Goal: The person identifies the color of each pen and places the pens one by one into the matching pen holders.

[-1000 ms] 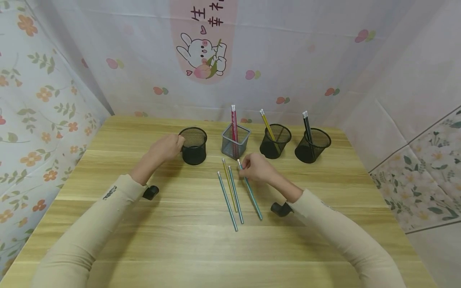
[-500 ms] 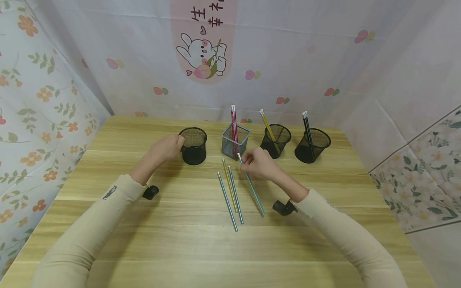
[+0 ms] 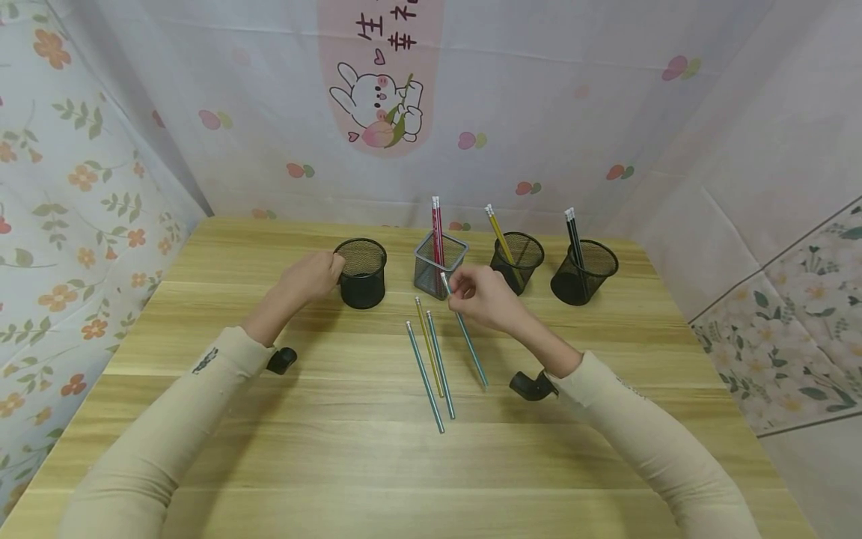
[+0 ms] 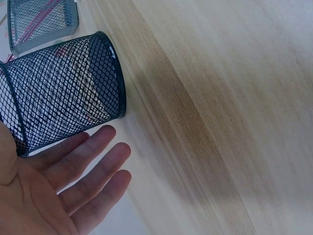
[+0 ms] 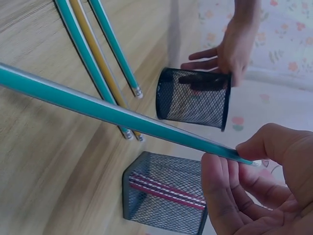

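Observation:
My left hand (image 3: 311, 275) holds the rim of a round black mesh pencil cup (image 3: 364, 293) standing upright at the left; three of its fingers (image 4: 100, 169) stretch loosely beside the wall in the left wrist view. Inside this cup no pencil shows. Close to its eraser end, my right hand (image 3: 486, 298) pinches a teal pencil (image 5: 122, 117) between thumb and fingertips. That pencil slants above the table, eraser end up, in front of the square grey mesh cup (image 3: 427, 278). To its left on the table lie two teal pencils (image 3: 426, 378) and a yellow pencil (image 3: 431, 348).
Red pencils (image 3: 438, 224) stand in the square cup. Right of it, one tilted black mesh cup (image 3: 501, 273) holds yellow pencils (image 3: 500, 232), and another tilted cup (image 3: 569, 288) holds black pencils (image 3: 575, 236). A patterned cloth (image 3: 539, 112) hangs behind the wooden table (image 3: 337, 464).
My right hand has lifted the teal pencil off the table and moved it up toward the square cup. The left hand has stayed at its cup.

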{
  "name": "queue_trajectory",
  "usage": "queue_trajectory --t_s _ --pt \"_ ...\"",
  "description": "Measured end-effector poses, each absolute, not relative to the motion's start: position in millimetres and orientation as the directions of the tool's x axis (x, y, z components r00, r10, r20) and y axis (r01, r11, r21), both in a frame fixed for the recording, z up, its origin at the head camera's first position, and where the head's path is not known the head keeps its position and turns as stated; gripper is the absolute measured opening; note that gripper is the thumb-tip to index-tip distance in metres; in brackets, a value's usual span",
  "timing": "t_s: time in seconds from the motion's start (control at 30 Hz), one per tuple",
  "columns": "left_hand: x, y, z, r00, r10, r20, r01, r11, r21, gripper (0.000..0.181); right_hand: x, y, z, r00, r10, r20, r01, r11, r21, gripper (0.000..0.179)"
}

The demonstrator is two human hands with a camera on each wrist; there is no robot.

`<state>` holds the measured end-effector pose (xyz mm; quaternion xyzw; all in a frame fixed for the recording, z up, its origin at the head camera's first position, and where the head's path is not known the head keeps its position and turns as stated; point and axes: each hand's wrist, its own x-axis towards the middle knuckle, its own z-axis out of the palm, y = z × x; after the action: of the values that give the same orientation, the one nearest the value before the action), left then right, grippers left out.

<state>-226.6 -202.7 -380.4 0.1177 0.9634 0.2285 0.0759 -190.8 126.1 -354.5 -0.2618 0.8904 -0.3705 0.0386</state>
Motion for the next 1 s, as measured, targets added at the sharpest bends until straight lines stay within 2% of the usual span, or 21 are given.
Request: queue_trajectory --t_s 0.3,0.77,1.0 --pt "-227 -203 -381 -0.949 0.303 -0.087 0.238 0.870 0.431 0.037 -189 123 -347 -0.865 -0.463 0.194 -0.450 0.545 -0.707 0.006" --pt "-226 -202 -381 -0.960 0.264 -0.097 0.191 0.864 0.465 0.040 -192 117 -344 -0.840 -0.427 0.335 -0.511 0.417 -0.751 0.007" --pt "-227 -203 -382 -0.961 0.263 -0.087 0.193 0.860 0.472 0.040 -193 113 -344 -0.844 -0.402 0.354 -0.505 0.376 -0.777 0.007"
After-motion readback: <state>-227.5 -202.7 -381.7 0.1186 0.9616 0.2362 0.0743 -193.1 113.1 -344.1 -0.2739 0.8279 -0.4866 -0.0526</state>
